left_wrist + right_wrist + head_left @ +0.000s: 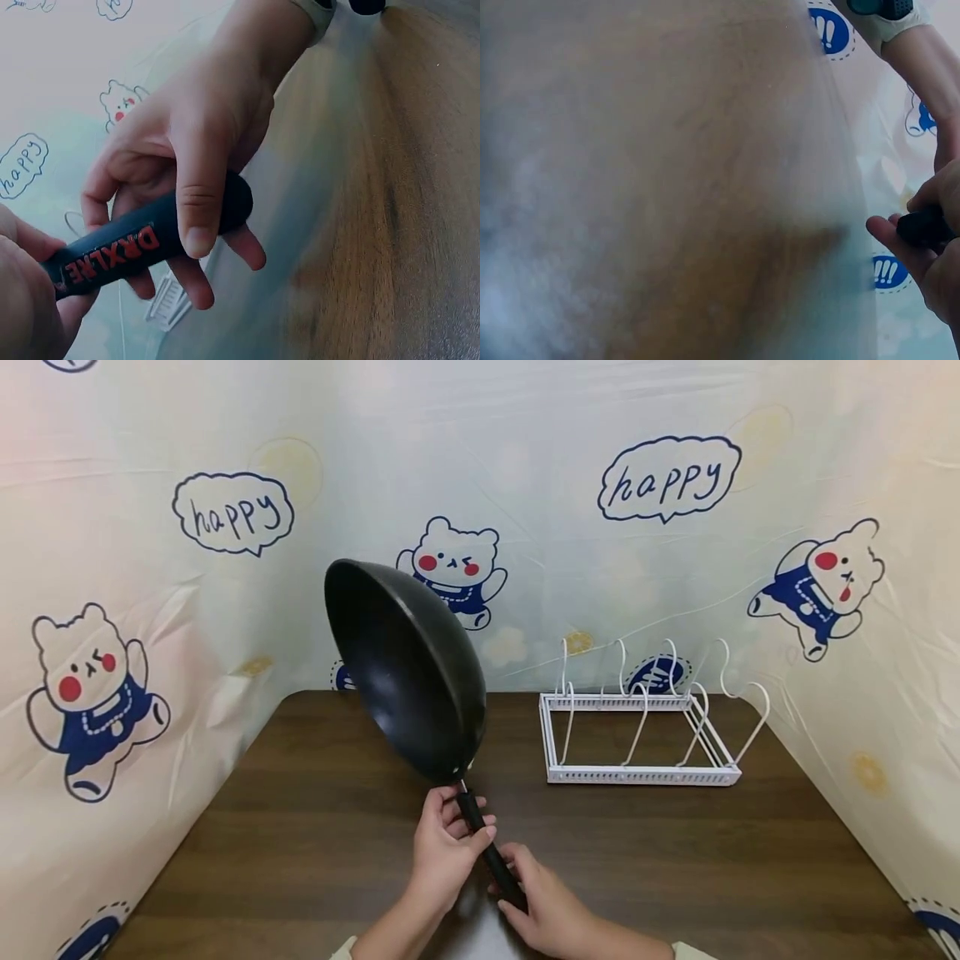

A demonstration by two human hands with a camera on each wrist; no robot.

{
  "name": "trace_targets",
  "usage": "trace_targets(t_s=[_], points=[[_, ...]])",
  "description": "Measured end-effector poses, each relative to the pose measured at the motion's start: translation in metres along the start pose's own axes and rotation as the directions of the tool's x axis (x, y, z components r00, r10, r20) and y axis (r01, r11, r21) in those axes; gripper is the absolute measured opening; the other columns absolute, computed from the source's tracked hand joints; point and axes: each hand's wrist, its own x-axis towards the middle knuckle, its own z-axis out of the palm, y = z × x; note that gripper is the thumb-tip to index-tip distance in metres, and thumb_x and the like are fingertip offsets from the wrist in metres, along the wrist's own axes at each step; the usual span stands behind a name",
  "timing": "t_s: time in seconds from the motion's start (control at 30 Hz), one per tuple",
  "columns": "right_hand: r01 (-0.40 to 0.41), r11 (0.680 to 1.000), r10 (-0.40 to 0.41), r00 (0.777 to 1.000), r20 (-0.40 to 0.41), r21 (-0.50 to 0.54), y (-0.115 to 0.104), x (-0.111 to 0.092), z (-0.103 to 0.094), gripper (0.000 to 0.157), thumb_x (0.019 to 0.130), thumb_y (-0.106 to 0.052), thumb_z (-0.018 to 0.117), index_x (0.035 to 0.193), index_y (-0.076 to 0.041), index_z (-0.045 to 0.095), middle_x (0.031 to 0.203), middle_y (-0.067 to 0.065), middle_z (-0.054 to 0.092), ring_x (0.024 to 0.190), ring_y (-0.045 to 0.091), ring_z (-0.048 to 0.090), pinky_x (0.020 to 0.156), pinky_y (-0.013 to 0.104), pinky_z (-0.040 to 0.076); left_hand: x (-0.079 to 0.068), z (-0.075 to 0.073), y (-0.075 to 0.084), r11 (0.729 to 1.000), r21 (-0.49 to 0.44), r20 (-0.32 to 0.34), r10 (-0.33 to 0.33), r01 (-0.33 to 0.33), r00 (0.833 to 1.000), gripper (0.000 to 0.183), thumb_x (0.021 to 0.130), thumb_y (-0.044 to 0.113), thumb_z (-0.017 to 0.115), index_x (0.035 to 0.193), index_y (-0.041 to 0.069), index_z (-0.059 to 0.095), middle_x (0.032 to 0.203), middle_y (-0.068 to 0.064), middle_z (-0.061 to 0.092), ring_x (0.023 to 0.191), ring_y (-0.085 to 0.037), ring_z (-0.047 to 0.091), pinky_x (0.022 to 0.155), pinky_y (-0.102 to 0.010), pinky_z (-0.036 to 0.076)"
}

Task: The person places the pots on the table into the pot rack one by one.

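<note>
A black wok is held up off the table, tilted, its hollow side facing left. My left hand grips the black handle close to the pan. At the handle's lower end, my right hand holds it between thumb and fingers. In the left wrist view the right hand lays its thumb over the handle, which bears red lettering, with fingers beneath. The right wrist view shows only the handle's dark end between fingers at the right edge.
A white metal rack with several upright curved wires stands at the back right of the brown wooden table. A pale cloth printed with bears surrounds the table at the back and sides.
</note>
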Motion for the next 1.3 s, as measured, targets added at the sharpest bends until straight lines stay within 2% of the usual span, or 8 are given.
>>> trace_targets(t_s=[0.1,0.23,0.33,0.43,0.63,0.93,1.2,1.3], points=[[-0.039,0.973,0.033,0.999,0.031,0.227,0.004,0.000,-0.003,0.051,0.087,0.004,0.069,0.125,-0.002,0.036,0.107,0.021,0.064,0.092,0.018,0.068,0.074,0.028,0.057,0.000,-0.001,0.000,0.999,-0.033,0.062,0.006,-0.004,0.998,0.062,0.077,-0.020,0.068,0.128,-0.005,0.036,0.115,-0.024,0.058,0.099,-0.036,0.066,0.083,-0.033,0.055],[-0.186,0.824,0.148,0.982,0.115,0.535,0.007,0.004,-0.015,0.046,0.089,-0.001,0.069,0.121,0.005,0.037,0.108,0.032,0.062,0.086,0.021,0.069,0.065,0.036,0.059,0.000,-0.003,-0.002,0.999,-0.045,0.133,0.029,-0.023,0.991,0.062,0.079,-0.018,0.068,0.129,-0.003,0.034,0.117,-0.025,0.057,0.103,-0.035,0.065,0.086,-0.033,0.054],[-0.289,0.743,0.227,0.957,0.179,0.604,0.007,0.007,-0.023,0.045,0.087,0.000,0.070,0.121,0.012,0.043,0.105,0.032,0.063,0.087,0.022,0.068,0.064,0.036,0.059,0.000,-0.004,-0.003,0.998,-0.053,0.177,0.032,-0.023,0.984,0.063,0.080,-0.016,0.069,0.130,-0.003,0.032,0.118,-0.025,0.056,0.104,-0.034,0.065,0.087,-0.034,0.054],[-0.325,0.750,0.260,0.946,0.195,0.576,0.005,0.008,-0.026,0.044,0.086,-0.001,0.073,0.122,0.010,0.051,0.102,0.025,0.066,0.091,0.021,0.067,0.072,0.033,0.058,0.002,-0.004,-0.003,0.999,-0.046,0.220,0.028,-0.018,0.975,0.063,0.081,-0.016,0.068,0.130,-0.003,0.032,0.119,-0.023,0.056,0.105,-0.034,0.065,0.087,-0.034,0.054],[-0.243,0.816,0.214,0.970,0.116,0.525,-0.002,0.004,-0.024,0.047,0.086,-0.004,0.073,0.124,0.004,0.047,0.099,0.024,0.063,0.088,0.015,0.063,0.069,0.036,0.058,0.008,-0.003,0.001,0.999,-0.036,0.310,0.016,-0.005,0.951,0.062,0.083,-0.016,0.066,0.133,0.000,0.034,0.129,-0.022,0.051,0.110,-0.036,0.062,0.086,-0.035,0.054],[-0.227,0.888,0.241,0.970,0.018,0.399,0.005,-0.004,-0.022,0.043,0.085,-0.005,0.074,0.120,0.001,0.050,0.099,0.015,0.064,0.089,0.014,0.064,0.083,0.030,0.053,0.020,0.001,-0.004,0.998,-0.021,0.368,-0.040,0.052,0.929,0.065,0.080,-0.015,0.070,0.134,-0.002,0.036,0.123,-0.020,0.050,0.108,-0.030,0.061,0.084,-0.037,0.055],[-0.293,0.823,0.281,0.955,0.100,0.487,-0.003,-0.006,-0.039,0.060,0.084,-0.005,0.076,0.135,0.009,0.046,0.102,0.017,0.068,0.093,0.018,0.066,0.084,0.027,0.053,0.027,0.005,0.002,0.986,-0.152,0.434,0.000,0.073,0.901,0.068,0.078,-0.023,0.065,0.133,-0.004,0.031,0.115,-0.017,0.045,0.103,-0.027,0.058,0.083,-0.048,0.055],[-0.281,0.841,0.274,0.958,0.083,0.463,-0.006,-0.009,-0.040,0.059,0.084,-0.005,0.076,0.133,0.009,0.046,0.100,0.016,0.066,0.088,0.015,0.063,0.080,0.027,0.053,0.029,0.004,0.001,0.985,-0.152,0.457,0.000,0.078,0.890,0.067,0.077,-0.021,0.068,0.132,-0.001,0.034,0.113,-0.016,0.047,0.103,-0.026,0.060,0.082,-0.048,0.055]])
